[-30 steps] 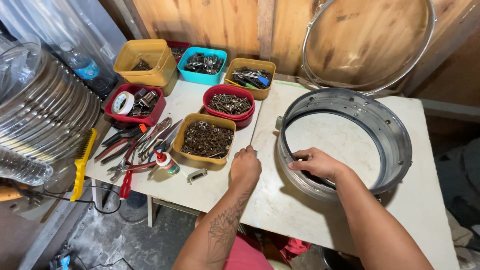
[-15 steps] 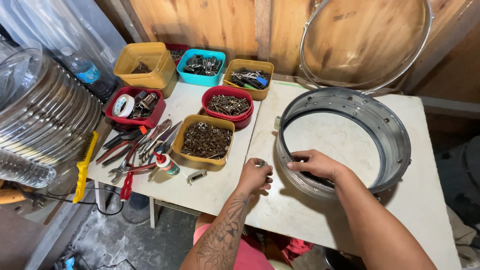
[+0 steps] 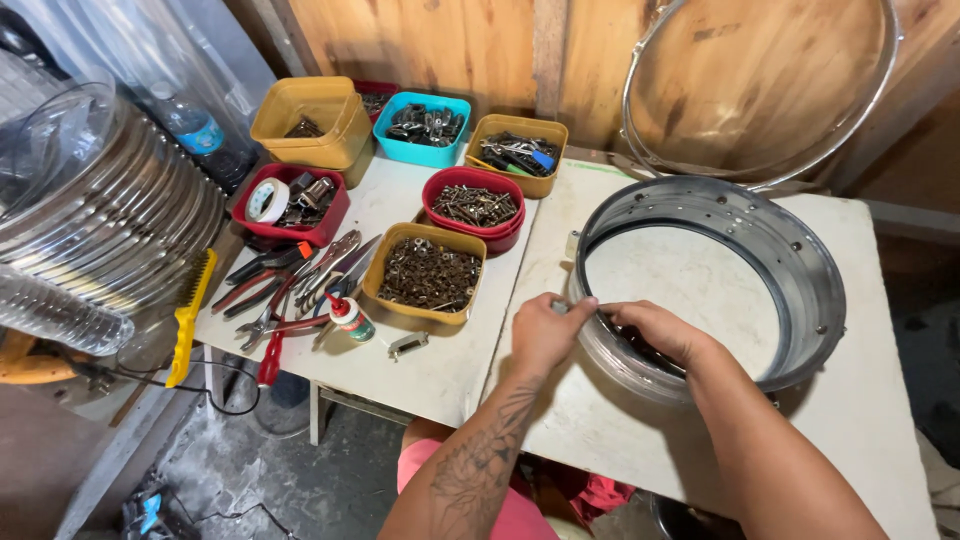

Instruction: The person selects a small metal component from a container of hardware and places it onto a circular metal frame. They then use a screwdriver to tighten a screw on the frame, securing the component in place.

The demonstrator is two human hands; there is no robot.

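Observation:
A round metal drum shell [image 3: 800, 250] lies flat on the white table [image 3: 620, 440]. My left hand [image 3: 545, 330] is at the shell's near-left outer wall, fingers pinched on something small and metallic that is too small to name. My right hand [image 3: 655, 330] rests over the near rim, fingers curled inside against the inner wall; whatever they touch is hidden. Both hands meet at the same spot of the rim.
Left of the shell stand tubs of hardware: a yellow tub of nuts [image 3: 425, 272], a red bowl of screws [image 3: 475, 205], a teal tub [image 3: 428, 125], other yellow tubs [image 3: 305, 120]. Pliers [image 3: 290, 285], a yellow brush [image 3: 190, 315] and a small bottle [image 3: 350, 318] lie nearby. A metal hoop [image 3: 760, 90] leans against the wooden wall.
My left hand has moved right from the table beside the nut tub to the shell's rim, joining my right hand. The right hand has stayed on the rim.

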